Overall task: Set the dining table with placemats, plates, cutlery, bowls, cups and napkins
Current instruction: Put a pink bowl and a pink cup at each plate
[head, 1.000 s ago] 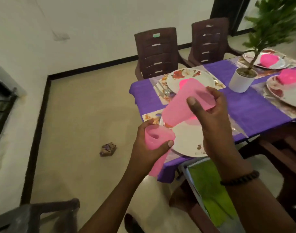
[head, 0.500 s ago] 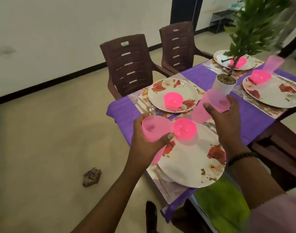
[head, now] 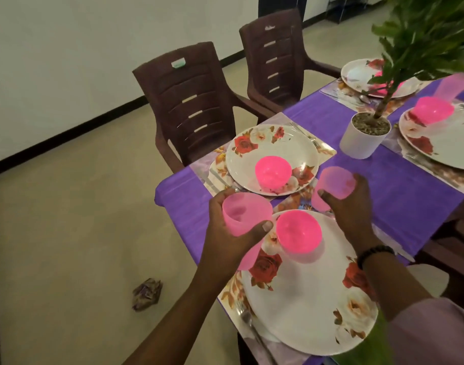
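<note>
- My left hand point(head: 225, 227) grips one pink cup point(head: 245, 216), thumb across its front and fingers curled behind; it hangs upright over the table's corner, just left of the near bowl point(head: 298, 231).
- My right hand point(head: 349, 206) is wrapped round a second cup point(head: 332, 184), which is low over the strip between the near plate point(head: 304, 293) and the far plate point(head: 271, 147). I cannot tell whether its base touches down yet.
- Each of the four places I can see has a mat, a plate and a pink bowl; the place by the plant point(head: 365, 135) seems to have a cup already point(head: 452, 85), though it is blurred.
- So I judge the step is cups for these two near places.
- To set the right cup well, I should land it flat on the cloth point(head: 399, 180) or mat corner, beside the plate rim and not on it, or it will tip.
- I should hold it level until the base sits, then loosen my fingers straight up so I do not drag it.
- The left cup needs its own spot clear of the fork point(head: 248, 320) and the table edge; the corner is tight, so a place above the plate looks safer.
- These cups look light and thin, so a soft squeeze should do.
</note>
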